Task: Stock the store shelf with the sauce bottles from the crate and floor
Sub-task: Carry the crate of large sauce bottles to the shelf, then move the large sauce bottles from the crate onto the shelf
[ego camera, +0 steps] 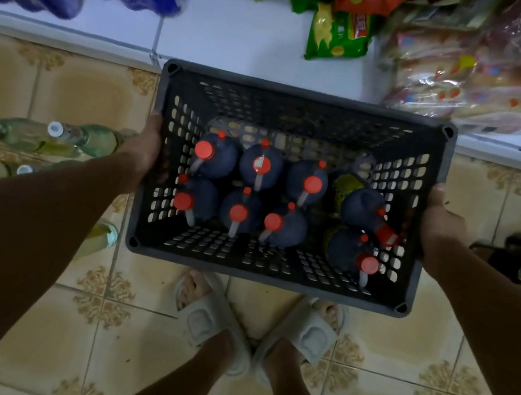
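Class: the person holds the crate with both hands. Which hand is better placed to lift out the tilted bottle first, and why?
Probably the right hand: the tilted bottle leans against the crate wall that hand grips. The left hand holds the opposite wall.

The person's arms are bare from the elbow down, with no sleeve, watch or ring showing on the left hand (143,145) or the right hand (439,222). Both legs are bare as well. On the feet are pale grey open-toed slide sandals: the left sandal (209,320) and the right sandal (307,338), each with a broad padded strap bearing a raised rectangular patch, toes showing at the front.
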